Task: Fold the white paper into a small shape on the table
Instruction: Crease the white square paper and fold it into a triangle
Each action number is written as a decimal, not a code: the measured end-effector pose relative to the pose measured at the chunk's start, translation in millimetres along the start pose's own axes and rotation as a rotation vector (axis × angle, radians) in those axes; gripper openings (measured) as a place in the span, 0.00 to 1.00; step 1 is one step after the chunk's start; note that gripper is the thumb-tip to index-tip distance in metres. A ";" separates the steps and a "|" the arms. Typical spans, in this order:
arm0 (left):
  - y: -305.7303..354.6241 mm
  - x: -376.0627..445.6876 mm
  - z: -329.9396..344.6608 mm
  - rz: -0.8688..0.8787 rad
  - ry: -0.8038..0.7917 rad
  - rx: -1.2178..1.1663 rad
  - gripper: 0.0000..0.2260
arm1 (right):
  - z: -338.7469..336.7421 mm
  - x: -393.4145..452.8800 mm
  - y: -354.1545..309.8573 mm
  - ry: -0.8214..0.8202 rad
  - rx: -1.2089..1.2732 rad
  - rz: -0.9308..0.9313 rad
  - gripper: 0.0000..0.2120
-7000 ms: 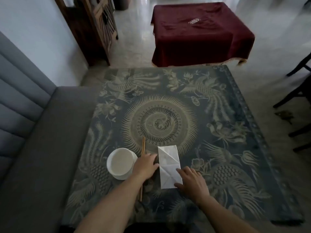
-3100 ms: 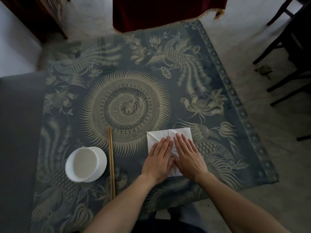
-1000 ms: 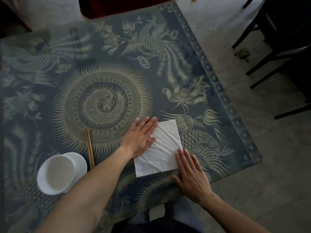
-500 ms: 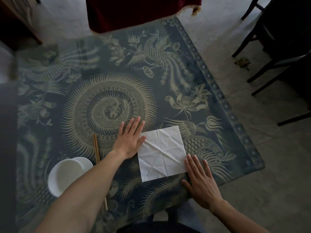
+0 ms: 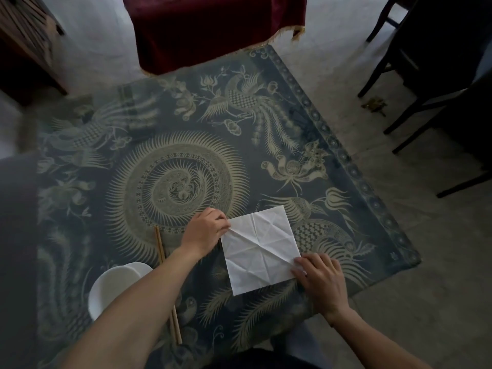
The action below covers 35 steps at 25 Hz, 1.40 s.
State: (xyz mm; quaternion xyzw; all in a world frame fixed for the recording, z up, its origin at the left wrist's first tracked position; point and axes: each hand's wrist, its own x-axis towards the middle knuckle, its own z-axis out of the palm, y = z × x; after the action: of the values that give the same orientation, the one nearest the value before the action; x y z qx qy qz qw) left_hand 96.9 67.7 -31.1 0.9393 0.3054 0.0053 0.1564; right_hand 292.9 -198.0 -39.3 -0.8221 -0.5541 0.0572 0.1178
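The white paper [image 5: 259, 247] lies unfolded as a creased square on the patterned blue table [image 5: 173, 169], near its front right part. My left hand [image 5: 203, 230] pinches the paper's upper left corner with curled fingers. At the lower right corner my right hand [image 5: 320, 280] grips the edge, fingers bent over it. Diagonal and cross creases show on the sheet.
A white bowl [image 5: 114, 288] sits at the front left, partly under my left forearm, with wooden chopsticks [image 5: 166, 283] beside it. A red-draped table [image 5: 213, 27] stands beyond; dark chair legs [image 5: 415, 102] are on the right. The table's right edge is close to the paper.
Both hands went from flat, pressing beside the sheet, to pinching opposite corners. The paper has been unfolded from a narrow strip into a full square over the earlier frames.
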 end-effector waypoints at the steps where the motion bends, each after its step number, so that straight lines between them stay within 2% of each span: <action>1: -0.6 0.9 0.2 -0.001 -0.009 0.002 0.05 | -0.4 0.1 -0.9 -0.001 0.005 0.015 0.13; 4: -1.3 3.6 -1.0 -0.016 -0.027 -0.022 0.06 | 0.4 -1.8 -4.0 0.003 0.027 0.062 0.05; 17: -1.7 9.7 -4.5 -0.001 -0.137 0.011 0.06 | -2.4 0.2 -7.4 -0.001 0.038 0.109 0.07; 28: 4.6 15.2 -9.3 -0.078 -0.220 -0.017 0.03 | -7.5 3.8 -9.9 -0.018 0.078 0.131 0.07; 35: 11.4 8.0 -15.7 -0.097 -0.171 -0.163 0.03 | -14.5 5.7 -7.5 -0.022 0.229 0.208 0.04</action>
State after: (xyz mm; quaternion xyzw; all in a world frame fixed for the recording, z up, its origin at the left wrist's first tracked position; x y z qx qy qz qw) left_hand 108.3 68.2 -13.5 0.9045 0.3346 -0.0576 0.2580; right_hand 291.6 -192.0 -23.1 -0.8556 -0.4569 0.1409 0.1982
